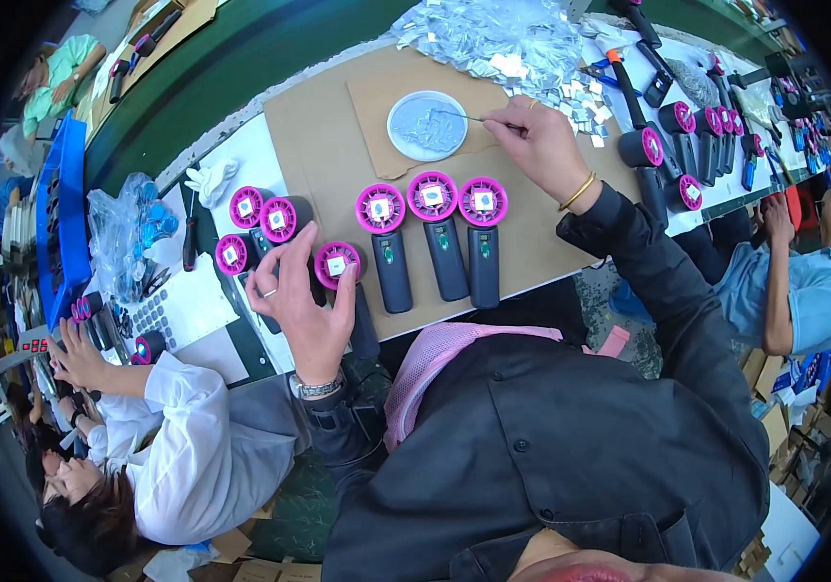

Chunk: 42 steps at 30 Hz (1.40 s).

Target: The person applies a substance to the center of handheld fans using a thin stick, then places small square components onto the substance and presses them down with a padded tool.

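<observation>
Both hands are busy over a brown cardboard sheet [323, 136] on the bench. Farthest out beyond the left hand [301, 301] stand three more pink-headed units [260, 221], each already carrying a small white square. That hand is loosely spread, fingers curved, with its fingertips resting on and steadying one handheld fan unit [338, 264], a dark handle topped by a pink round head with a white square at its centre. Holding that head flat and motionless looks like the key to a clean placement, and the fingers are best kept off the white patch itself.

Between the two hands lie three finished-looking fan units [433, 233] side by side, pink heads away from the person, handles pointing back.

Ahead of these, the right hand [543, 145] is pinched closed on a thin metal pick [464, 117], whose tip reaches into a shallow round grey dish [427, 125] of pale paste. My judgement: take only a small dab so nothing smears.

Just past that hand sits a heap of small silver squares [503, 44], and to its right more dark tools with pink heads [672, 145].
</observation>
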{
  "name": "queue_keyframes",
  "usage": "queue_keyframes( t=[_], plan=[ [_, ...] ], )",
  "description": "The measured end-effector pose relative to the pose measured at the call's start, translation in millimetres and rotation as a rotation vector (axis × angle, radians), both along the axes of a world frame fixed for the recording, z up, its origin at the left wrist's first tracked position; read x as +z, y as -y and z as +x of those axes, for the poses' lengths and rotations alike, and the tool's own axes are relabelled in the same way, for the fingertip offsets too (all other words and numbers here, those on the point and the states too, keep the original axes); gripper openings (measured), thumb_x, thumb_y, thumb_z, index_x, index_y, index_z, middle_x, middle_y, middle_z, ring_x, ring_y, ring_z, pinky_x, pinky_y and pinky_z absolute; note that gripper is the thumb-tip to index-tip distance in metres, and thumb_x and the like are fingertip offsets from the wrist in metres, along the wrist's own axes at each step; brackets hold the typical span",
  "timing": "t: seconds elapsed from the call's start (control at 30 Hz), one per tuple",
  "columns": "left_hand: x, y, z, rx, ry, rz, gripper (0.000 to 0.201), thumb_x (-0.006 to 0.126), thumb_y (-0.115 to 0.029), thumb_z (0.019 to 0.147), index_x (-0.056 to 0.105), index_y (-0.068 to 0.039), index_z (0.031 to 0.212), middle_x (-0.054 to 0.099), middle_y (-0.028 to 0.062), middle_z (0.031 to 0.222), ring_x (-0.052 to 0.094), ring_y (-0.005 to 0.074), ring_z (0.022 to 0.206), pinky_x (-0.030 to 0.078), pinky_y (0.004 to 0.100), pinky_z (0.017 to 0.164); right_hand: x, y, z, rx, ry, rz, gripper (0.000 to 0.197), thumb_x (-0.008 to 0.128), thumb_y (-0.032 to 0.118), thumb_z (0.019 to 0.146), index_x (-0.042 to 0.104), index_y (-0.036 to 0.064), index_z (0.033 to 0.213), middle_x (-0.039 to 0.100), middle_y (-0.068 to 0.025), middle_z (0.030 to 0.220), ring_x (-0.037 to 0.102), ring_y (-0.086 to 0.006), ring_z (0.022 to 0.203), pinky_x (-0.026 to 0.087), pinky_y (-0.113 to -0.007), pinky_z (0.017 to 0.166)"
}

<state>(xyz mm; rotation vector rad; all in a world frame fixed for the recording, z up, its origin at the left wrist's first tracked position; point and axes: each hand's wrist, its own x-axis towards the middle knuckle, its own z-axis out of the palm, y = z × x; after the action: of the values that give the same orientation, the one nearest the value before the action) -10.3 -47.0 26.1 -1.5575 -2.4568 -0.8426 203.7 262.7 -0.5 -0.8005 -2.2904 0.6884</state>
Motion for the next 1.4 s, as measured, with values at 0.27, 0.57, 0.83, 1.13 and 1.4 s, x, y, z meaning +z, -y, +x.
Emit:
queue_keyframes(
  t=[0.27,0.57,0.83,1.13,1.4],
  plan=[
    [-3.8,2.5,-1.4,0.010,0.000,-0.003,0.067,0.089,-0.025,0.087,0.067,-0.014,0.150,0.072,0.0020,0.143,0.057,0.0311,0.137,0.019,0.0560,0.127,-0.7,-10.9,3.8,-0.018,-0.043,-0.380,0.021,0.078,0.016,0.104,0.084,-0.0041,0.110,0.068,0.0012,0.082,0.056,-0.0095,0.069,0.045,-0.029,0.063],
    [-9.4,6.9,-3.5,0.019,0.015,-0.005,0.066,0.089,-0.026,0.089,0.067,-0.015,0.150,0.072,0.0022,0.143,0.057,0.0310,0.138,0.018,0.0575,0.128,19.4,-9.5,22.3,-0.109,-0.314,-1.074,0.026,0.076,0.017,0.107,0.080,-0.0026,0.124,0.056,0.0079,0.080,0.042,-0.0025,0.067,0.031,-0.022,0.059],
    [-10.8,13.6,-4.7,0.021,0.025,0.007,0.068,0.089,-0.027,0.087,0.067,-0.015,0.150,0.072,0.0040,0.143,0.057,0.0311,0.139,0.018,0.0576,0.128,39.7,-12.1,24.0,0.074,-0.501,-1.321,0.025,0.072,0.017,0.110,0.078,-0.0024,0.126,0.044,0.0081,0.079,0.038,-0.0038,0.068,0.031,-0.023,0.061],
    [-8.7,16.8,-6.5,0.015,0.055,0.029,0.070,0.088,-0.024,0.085,0.067,-0.014,0.151,0.072,0.0050,0.132,0.057,0.0288,0.134,0.019,0.0527,0.125,74.7,60.6,13.0,0.331,-0.458,-1.340,0.023,0.071,0.012,0.110,0.078,-0.0039,0.126,0.055,0.0039,0.085,0.045,-0.0074,0.072,0.035,-0.025,0.065],
    [-11.1,22.7,-7.5,-0.025,0.089,0.076,0.074,0.089,-0.025,0.083,0.065,-0.014,0.152,0.073,0.0035,0.131,0.058,0.0272,0.132,0.020,0.0518,0.124,53.2,130.3,-13.5,0.494,-0.270,-0.256,0.029,0.077,-0.003,0.097,0.080,-0.0017,0.126,0.062,-0.0030,0.088,0.059,-0.0155,0.076,0.045,-0.033,0.066]
  ],
)
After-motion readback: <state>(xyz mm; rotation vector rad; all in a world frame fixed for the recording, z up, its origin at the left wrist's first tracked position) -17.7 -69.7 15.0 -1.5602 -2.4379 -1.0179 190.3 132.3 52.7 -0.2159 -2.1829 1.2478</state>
